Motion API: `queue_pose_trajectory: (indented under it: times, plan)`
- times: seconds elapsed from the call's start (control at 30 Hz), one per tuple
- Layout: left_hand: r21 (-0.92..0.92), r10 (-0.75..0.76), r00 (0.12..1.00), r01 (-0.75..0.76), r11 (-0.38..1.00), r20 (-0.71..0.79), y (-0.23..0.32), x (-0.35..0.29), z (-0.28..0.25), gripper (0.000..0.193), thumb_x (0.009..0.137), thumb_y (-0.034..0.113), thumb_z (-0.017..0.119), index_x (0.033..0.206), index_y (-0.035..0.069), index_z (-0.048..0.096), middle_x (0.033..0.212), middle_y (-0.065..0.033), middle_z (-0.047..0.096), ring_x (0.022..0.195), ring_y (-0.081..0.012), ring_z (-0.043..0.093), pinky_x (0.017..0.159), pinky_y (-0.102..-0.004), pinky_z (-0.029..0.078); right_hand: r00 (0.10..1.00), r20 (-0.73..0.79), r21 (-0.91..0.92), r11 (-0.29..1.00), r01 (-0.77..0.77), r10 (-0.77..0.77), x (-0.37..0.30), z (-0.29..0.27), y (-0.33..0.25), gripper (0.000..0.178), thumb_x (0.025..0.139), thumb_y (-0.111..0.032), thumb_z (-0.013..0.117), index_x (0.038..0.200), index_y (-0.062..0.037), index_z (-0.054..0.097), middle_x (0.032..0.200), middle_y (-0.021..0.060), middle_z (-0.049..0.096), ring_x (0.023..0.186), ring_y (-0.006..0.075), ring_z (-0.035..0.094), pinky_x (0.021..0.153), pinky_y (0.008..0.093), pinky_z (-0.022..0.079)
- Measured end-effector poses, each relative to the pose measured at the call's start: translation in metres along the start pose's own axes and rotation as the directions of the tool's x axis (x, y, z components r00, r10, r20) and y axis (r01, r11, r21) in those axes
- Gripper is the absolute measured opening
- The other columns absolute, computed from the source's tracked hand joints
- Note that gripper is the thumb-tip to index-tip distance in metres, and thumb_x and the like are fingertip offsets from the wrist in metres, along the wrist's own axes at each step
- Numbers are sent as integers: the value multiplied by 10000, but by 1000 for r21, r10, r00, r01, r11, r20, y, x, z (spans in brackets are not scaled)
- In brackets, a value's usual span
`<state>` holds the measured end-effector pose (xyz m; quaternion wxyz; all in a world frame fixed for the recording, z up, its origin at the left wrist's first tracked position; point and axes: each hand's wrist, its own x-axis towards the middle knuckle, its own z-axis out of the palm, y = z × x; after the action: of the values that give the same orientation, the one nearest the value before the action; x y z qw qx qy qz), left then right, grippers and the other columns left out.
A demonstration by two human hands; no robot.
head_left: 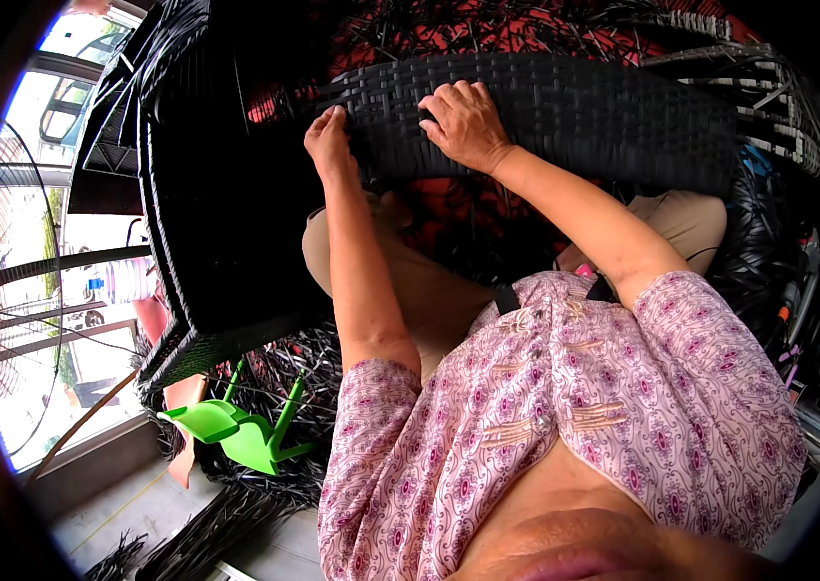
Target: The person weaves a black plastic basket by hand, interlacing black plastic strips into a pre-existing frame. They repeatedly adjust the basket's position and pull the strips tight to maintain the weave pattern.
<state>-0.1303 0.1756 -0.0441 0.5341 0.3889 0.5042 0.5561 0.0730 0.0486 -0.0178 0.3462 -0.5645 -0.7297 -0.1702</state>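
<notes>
- A large black woven piece (150, 184), boxy in outline, stands left of the curved woven panel; its inside is too dark to read. Set there, it seems to be out of the way of the arms.
- The curved black woven panel (574, 116) lies crosswise in front of the person, its weave facing up, probably so that both hands can reach it easily.
- Tan-trousered legs (691, 228) are spread on the near side of the panel, likely to leave room for it; whether they bear its weight I cannot tell.
- A pale grey woven piece (788, 111) sits beyond the panel's right end, apparently set aside.
- A bundle of loose black strands (226, 523) lies well to the near left of the panel, perhaps offcuts or stock.
- Two bright green scoops (253, 443) rest nearer than the panel's left end, among strands.
- The right hand (468, 124) rests on the panel left of its middle, fingers curled, seemingly to steady it.
- The left hand (329, 145) is at the panel's left end, fingertips drawn together as if pinching; whether a strand is between them I cannot tell.
</notes>
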Motion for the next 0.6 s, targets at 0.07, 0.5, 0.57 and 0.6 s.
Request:
queue_pose_trajectory:
  times: [0.07,0.5,0.57,0.6]
  plan:
    - [19,-9,1000,9,1000,-10,6,-8,2,183,866,157,754,965,12,704,782,33,650,632,-59,541,568,-209,390,1000,-18,0,1000,-8,8,-2,1,1,256,821,-274,710,1010,-129,619,951,39,538,913,230,517,825,386,403]
    - [-119,-194,977,204,972,91,1,-4,-5,236,776,136,844,934,5,727,828,-42,699,703,-128,618,696,-251,491,1000,-11,-15,1000,-20,20,-1,0,-1,322,808,-264,738,1077,-131,619,944,37,524,894,229,531,804,381,426]
    - [-134,-128,990,136,982,63,-4,-2,-4,222,763,99,844,931,1,736,831,-40,705,717,-121,621,709,-246,488,1000,-17,-27,999,-24,24,-1,1,-1,319,812,-266,736,1076,-132,618,944,35,523,895,228,530,804,380,425]
    - [-142,-98,994,105,984,51,-4,-4,-2,217,757,81,843,930,-2,741,833,-39,708,724,-117,622,715,-243,486,1000,-13,-25,999,-23,23,-1,1,-1,297,817,-273,726,1057,-135,619,946,34,524,903,227,527,813,383,420]
